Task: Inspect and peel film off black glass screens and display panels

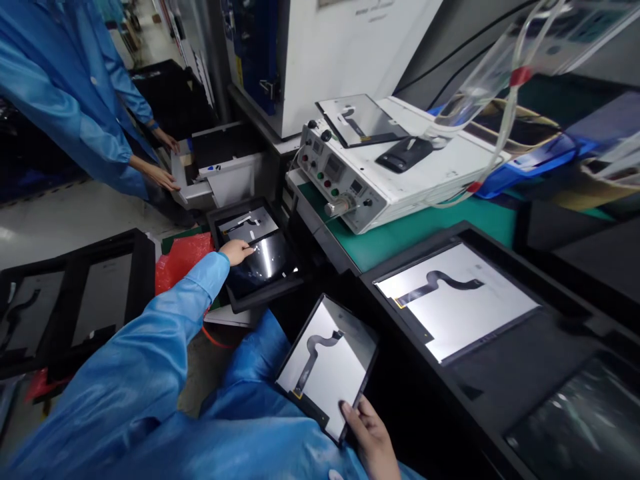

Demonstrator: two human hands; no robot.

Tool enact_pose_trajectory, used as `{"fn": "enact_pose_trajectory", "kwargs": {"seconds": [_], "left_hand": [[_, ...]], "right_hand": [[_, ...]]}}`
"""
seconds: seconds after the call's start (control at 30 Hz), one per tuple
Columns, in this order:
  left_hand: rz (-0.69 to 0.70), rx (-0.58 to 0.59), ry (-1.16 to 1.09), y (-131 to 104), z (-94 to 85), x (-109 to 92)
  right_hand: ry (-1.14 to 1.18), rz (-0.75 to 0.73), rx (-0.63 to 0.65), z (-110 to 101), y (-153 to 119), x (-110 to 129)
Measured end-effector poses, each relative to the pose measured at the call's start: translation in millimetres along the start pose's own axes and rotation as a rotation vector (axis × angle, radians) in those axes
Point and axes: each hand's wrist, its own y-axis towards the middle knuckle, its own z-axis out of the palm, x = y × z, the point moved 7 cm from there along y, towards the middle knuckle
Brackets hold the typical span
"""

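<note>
At the bottom centre of the frame, the right hand (371,437) held the silver panel (327,367) by its lower right edge, its grip pinching it between thumb and fingers. A dark curved cable (311,353) lay on the panel's back.

At the lower right, the black tray (475,380) held a silver-backed panel (463,300) with its own curved cable, and a glossy sheet (580,427) lay in its lower right part.

Left of centre, the left hand (236,253) reached over the middle tray (265,295), fingertips at the upper edge of the glossy panel (265,260); whether its grip was closed on that edge could not be told. Another silver-backed panel (250,224) lay above it in the same tray, and a red bag (184,260) sat beside the tray.

At the left edge, the left tray (146,267) held two grey panels (103,293) side by side.

Above centre, the white machine (420,180) stood on the green table (380,243), a tilted panel (363,120) on top.

At the upper right was a blue bin (525,175); at the upper left, a co-worker's hands (159,176) held a white container (197,191).
</note>
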Motion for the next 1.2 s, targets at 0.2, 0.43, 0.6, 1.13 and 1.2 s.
{"fn": "enact_pose_trajectory", "kwargs": {"seconds": [0.2, 0.43, 0.6, 1.13, 1.2], "left_hand": [[0.034, -0.216, -0.117, -72.0, -66.1, 4.4], [0.1, -0.296, -0.685, -188.5, -91.3, -14.5], [0.046, -0.321, -0.867, -230.1, -85.8, -15.4], [0.03, -0.364, -1.001, -249.7, -90.6, -20.3], [0.038, -0.369, -1.0, -250.1, -91.4, -22.1]], "right_hand": [[-0.018, 0.006, 0.014, 1.8, 3.0, 0.0], [0.051, -0.006, 0.074, 16.2, 14.5, 1.6], [0.104, -0.003, 0.103, 21.9, 17.1, -0.5], [0.07, -0.02, 0.188, 20.2, 22.0, -9.0], [0.076, -0.015, 0.187, 19.3, 22.3, -10.0]]}}
